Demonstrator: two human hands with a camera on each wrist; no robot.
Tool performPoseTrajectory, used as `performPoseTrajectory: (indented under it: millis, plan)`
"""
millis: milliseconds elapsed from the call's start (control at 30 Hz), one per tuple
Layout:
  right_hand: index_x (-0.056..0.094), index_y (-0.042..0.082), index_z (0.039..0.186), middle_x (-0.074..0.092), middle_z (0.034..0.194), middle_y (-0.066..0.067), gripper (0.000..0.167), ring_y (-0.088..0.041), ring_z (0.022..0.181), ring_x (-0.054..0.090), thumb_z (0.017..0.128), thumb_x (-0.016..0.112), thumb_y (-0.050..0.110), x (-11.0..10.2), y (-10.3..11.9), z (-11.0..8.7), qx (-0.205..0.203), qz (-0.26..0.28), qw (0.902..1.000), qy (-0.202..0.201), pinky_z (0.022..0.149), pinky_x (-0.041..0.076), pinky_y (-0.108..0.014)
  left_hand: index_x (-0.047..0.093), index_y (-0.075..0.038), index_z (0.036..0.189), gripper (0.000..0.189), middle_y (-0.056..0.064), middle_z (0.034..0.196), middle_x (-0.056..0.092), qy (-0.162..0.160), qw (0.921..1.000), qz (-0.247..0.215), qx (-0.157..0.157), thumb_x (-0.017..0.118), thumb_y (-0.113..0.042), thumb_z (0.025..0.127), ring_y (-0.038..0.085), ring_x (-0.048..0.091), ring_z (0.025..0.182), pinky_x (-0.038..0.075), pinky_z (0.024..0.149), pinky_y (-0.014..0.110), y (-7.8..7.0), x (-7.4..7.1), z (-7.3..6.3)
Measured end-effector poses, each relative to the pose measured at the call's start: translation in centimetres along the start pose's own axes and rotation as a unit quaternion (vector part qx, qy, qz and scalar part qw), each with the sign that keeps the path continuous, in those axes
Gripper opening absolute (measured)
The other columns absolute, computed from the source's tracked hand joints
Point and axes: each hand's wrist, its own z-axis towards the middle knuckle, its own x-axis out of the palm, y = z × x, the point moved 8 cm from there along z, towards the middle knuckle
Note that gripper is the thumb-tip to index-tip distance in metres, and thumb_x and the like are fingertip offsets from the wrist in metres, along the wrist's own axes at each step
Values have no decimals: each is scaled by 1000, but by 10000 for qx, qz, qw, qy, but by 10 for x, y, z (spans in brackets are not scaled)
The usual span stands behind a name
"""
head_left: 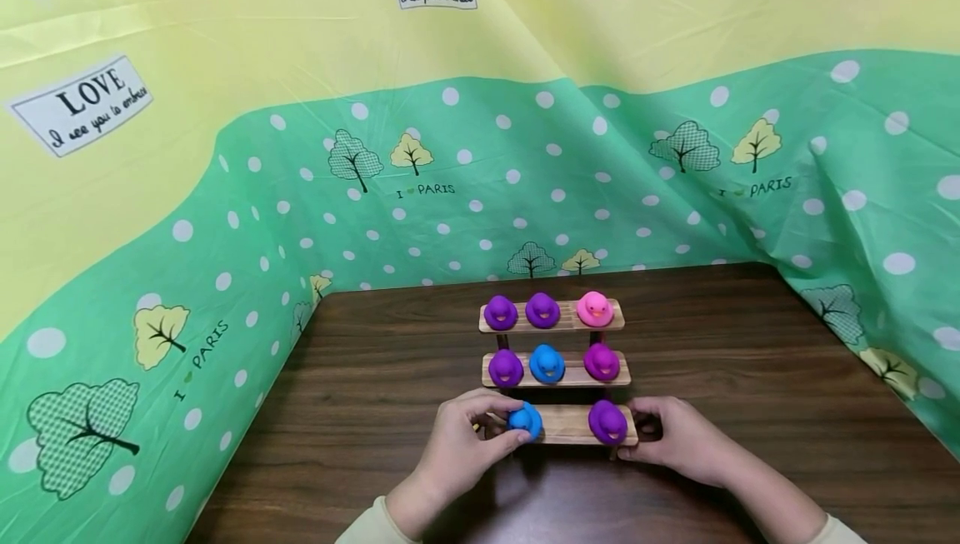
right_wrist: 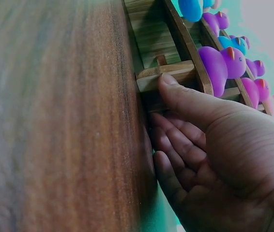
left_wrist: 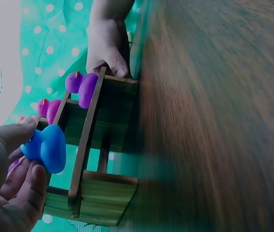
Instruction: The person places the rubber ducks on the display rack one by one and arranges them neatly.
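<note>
A three-step wooden display stand [head_left: 567, 425] holds small rubber ducks. My left hand [head_left: 467, 441] pinches a blue rubber duck [left_wrist: 53, 149] between thumb and fingers, over the left end of the lowest step; whether it touches the wood I cannot tell. At that step's right end sits a purple duck [head_left: 608, 422]. Beside it my right hand [head_left: 670, 441] grips the stand's end, the thumb against the side support [right_wrist: 149, 80] and the other fingers curled, partly hidden behind. The left wrist view also shows the right hand [left_wrist: 107, 46] at the stand's far end.
On the middle step stand a purple duck [head_left: 506, 368], a blue duck [head_left: 547, 363] and a magenta one [head_left: 602, 361]. The top step bears two purple ducks [head_left: 542, 309] and a pink duck [head_left: 595, 309]. A green and yellow printed cloth [head_left: 480, 219] hangs around the dark wooden table [head_left: 390, 361].
</note>
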Motion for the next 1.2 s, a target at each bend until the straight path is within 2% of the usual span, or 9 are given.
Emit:
performPoseTrajectory:
  millis: [233, 467, 567, 833, 1200]
  plan:
    - [73, 20, 104, 75, 94, 12, 26, -7, 89, 71, 86, 89, 27, 1, -1, 0, 2, 30, 10000, 17, 75, 60, -27, 81, -13, 110, 27, -3, 107, 76, 6, 10000, -20, 25, 90, -19, 85, 18, 72, 89, 63, 77, 33, -4, 12, 4]
    - [73, 19, 104, 75, 95, 11, 26, -7, 89, 72, 86, 89, 28, 2, -2, 0, 17, 120, 9999, 57, 75, 60, -26, 81, -14, 110, 27, -4, 105, 76, 42, 10000, 11, 52, 90, -19, 85, 17, 73, 88, 63, 78, 32, -6, 22, 8]
    - [72, 19, 104, 75, 94, 11, 26, -7, 89, 72, 86, 89, 28, 2, -2, 0, 10, 109, 9999, 49, 74, 60, -26, 81, -12, 110, 27, -4, 105, 76, 44, 9998, 72, 163, 90, -18, 85, 15, 73, 88, 63, 78, 31, -7, 25, 9]
    - [72, 19, 105, 75, 95, 11, 27, -8, 91, 71, 86, 89, 30, 1, -3, 1, 94, 58, 9999, 63, 76, 60, -26, 81, -10, 109, 25, -5, 102, 75, 37, 9962, 472, 730, 89, -16, 86, 6, 71, 86, 61, 73, 23, -15, 33, 11]
    - [72, 21, 104, 74, 95, 13, 28, -7, 90, 71, 85, 90, 33, 0, -4, 1, 130, -100, 9999, 22, 76, 59, -27, 80, -12, 109, 24, -7, 101, 74, 107, 9943, 715, 778, 88, -17, 87, 1, 69, 88, 61, 72, 20, -17, 45, 14]
